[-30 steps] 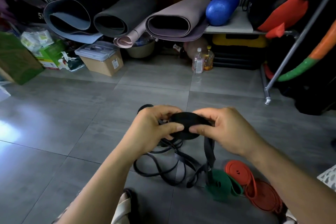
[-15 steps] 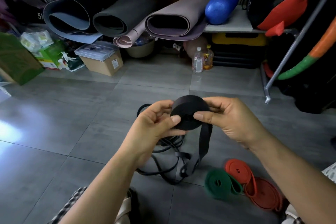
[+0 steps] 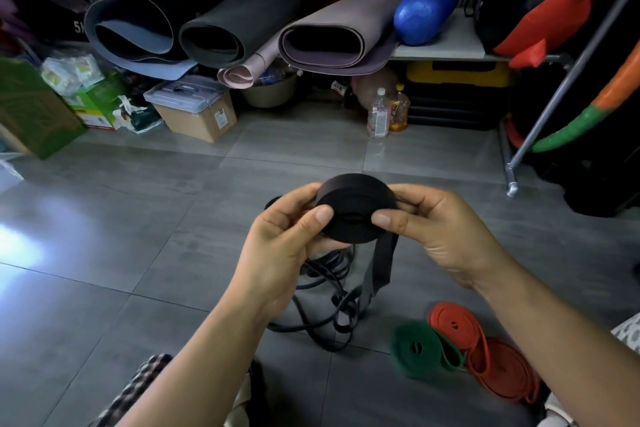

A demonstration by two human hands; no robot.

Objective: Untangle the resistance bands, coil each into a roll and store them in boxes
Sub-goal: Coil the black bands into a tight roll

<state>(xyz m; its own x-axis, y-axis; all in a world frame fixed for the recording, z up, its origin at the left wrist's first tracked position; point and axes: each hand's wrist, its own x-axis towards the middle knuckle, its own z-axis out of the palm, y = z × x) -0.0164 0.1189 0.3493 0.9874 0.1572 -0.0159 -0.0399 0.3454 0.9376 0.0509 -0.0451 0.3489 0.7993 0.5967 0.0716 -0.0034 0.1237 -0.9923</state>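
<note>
fingers of left hand [image 3: 284, 236]: partly behind black roll [image 3: 356, 211] | bottle [image 3: 379, 114] label: unreadable | green roll [image 3: 417, 348]: blurred

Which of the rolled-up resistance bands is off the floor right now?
The black roll, pinched between the left hand and right hand with a loose tail hanging down. The green roll and the red rolls lie on the floor.
</note>
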